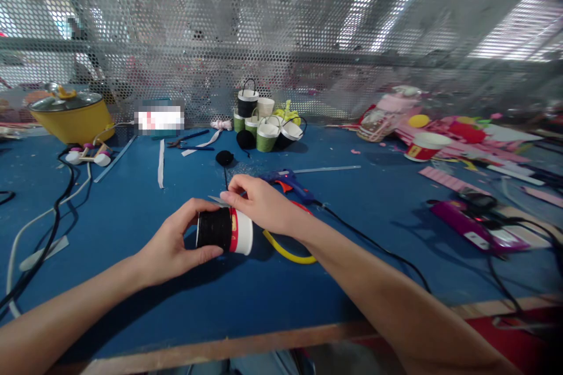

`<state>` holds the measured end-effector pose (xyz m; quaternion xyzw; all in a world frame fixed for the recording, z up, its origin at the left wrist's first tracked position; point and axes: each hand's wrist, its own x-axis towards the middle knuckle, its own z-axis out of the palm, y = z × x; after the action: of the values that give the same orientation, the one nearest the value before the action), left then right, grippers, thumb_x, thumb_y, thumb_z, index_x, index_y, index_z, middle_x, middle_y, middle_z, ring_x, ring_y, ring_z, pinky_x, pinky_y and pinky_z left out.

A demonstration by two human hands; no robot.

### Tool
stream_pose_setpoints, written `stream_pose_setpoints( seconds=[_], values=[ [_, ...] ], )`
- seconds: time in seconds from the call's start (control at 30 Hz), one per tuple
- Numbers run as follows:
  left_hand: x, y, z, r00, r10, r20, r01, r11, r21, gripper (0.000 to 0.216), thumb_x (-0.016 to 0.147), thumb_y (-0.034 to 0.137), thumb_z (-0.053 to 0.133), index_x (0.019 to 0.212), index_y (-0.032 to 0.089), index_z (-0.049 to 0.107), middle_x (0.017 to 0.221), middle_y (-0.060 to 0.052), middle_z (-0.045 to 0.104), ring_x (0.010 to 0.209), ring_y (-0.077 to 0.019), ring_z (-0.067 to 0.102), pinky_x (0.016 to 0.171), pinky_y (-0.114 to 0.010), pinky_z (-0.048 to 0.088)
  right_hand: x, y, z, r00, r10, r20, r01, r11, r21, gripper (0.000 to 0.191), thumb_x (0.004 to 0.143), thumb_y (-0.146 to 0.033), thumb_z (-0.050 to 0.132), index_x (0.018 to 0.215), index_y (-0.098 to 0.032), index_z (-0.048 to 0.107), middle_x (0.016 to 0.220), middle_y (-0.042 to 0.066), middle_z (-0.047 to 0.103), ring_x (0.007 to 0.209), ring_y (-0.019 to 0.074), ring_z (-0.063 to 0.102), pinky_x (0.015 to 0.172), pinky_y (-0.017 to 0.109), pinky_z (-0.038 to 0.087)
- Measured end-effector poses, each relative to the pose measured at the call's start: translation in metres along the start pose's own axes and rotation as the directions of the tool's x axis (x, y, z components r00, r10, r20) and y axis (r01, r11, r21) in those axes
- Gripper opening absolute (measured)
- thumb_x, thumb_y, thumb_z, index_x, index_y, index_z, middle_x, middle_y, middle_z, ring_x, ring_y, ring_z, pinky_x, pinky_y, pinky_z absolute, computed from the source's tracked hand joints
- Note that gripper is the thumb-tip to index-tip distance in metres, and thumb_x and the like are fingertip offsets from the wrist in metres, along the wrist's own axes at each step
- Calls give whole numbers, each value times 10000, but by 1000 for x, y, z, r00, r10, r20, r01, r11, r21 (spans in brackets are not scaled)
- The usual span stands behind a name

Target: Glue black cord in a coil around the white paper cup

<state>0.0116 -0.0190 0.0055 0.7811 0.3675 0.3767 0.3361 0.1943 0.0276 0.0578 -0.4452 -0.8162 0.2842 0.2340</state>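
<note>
My left hand (176, 240) is wrapped round a paper cup (243, 234) lying on its side. Black yarn (214, 229) covers much of the cup, leaving a red printed band and the white end bare. Against the upper side of the cup, my right hand (253, 202) has its thumb and finger pinched on a strand of the black yarn. That strand leads up to a black yarn ball (224, 157) on the table. A thin pale pointed piece (216, 199) shows between the hands; its kind is unclear. Just behind my right hand lies a blue glue gun (292, 183).
Small yarn-covered cups (266, 136) with handles stand at the back. A yellow curved piece (290, 253) lies under my right forearm. A yellow pot (73, 120) and cables are left; a purple power strip (479, 228) and a paper cup (426, 147) are right.
</note>
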Motion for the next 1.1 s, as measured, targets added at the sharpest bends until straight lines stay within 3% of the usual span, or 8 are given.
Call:
stream_pose_setpoints(
  seconds=[0.23,0.33,0.47,0.63,0.8,0.87,1.0,1.1],
  values=[
    [-1,0,-1,983,162,90,-173,975,141,492,760,236,620,1197,210,394,1152,-106,504,1088,-229,495,913,-375,439,11,0,0,994,-2,111,-16,986,164,210,797,-307,514,653,-157,485,624,-29,483,586,87,409,556,228,332],
    [-1,2,-2,977,153,148,-183,959,216,557,775,244,604,1271,211,352,1201,-111,474,1115,-232,478,935,-373,425,18,2,7,988,17,151,-41,987,157,188,786,-294,535,675,-144,525,641,-15,520,593,90,434,558,228,347],
    [-1,4,-2,979,108,173,-150,956,252,505,771,277,610,1228,208,405,1200,-115,472,1108,-240,484,926,-374,434,25,11,7,979,42,198,-83,976,200,156,783,-277,548,701,-144,550,635,-6,559,562,88,473,540,218,377],
    [0,4,-2,981,120,153,-153,961,230,504,766,283,618,1213,209,399,1180,-115,481,1098,-241,488,922,-380,434,39,29,-12,975,213,67,-223,949,222,149,874,-183,376,795,-151,498,728,48,622,586,94,571,520,193,425],
    [0,6,-1,981,122,152,-149,972,183,501,756,282,630,1202,214,411,1161,-118,493,1072,-244,495,915,-404,429,73,43,-13,966,244,85,-254,956,148,247,906,-299,344,826,-146,520,727,81,656,571,125,595,511,223,446],
    [0,7,-1,981,123,148,-146,977,155,507,750,276,638,1201,216,415,1157,-118,495,1067,-243,498,910,-406,431,91,45,-10,973,227,36,-230,969,94,257,889,-333,394,806,-138,541,780,97,662,639,147,607,570,244,455],
    [0,5,-2,984,122,130,-137,985,109,517,742,275,650,1203,224,421,1165,-116,491,1079,-249,493,914,-416,428,123,42,-18,978,104,-182,-110,994,-23,234,887,-317,402,921,-146,558,1061,106,603,991,173,539,803,254,397],
    [2,3,-2,987,120,106,-130,987,90,515,742,277,650,1202,225,424,1167,-117,492,1080,-253,493,917,-424,424,129,40,-32,966,47,-256,-74,993,-96,270,904,-301,343,966,-147,556,1076,96,591,1022,163,514,821,254,374]
  ],
)
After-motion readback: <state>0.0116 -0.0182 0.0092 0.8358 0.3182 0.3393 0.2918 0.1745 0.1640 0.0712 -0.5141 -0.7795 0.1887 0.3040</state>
